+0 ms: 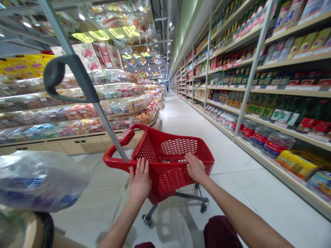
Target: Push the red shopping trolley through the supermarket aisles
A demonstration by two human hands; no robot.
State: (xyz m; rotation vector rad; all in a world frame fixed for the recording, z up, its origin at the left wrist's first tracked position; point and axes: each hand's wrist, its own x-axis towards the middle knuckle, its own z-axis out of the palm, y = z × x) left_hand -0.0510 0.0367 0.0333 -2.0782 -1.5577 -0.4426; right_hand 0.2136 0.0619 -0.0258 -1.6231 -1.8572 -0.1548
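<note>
A red plastic shopping cart (168, 179) with perforated sides stands across the aisle in front of me, and its visible interior holds no goods. My left hand (141, 177) rests on the near side by the handle end, fingers stretched flat up to the rim. Over the near rim farther right, my right hand (195, 168) is closed with its fingers curled. Something small and pale shows beside that hand, but I cannot make it out. The cart's wheels (203, 206) touch the tiled floor (222, 193).
A grey pole with a looped handle (89, 86) slants up by the cart's left end. Bulk display shelves (121, 113) line the left, bottle shelves (253, 89) the right. A filled plastic bag (41, 179) bulges at lower left. The aisle (173, 103) runs ahead.
</note>
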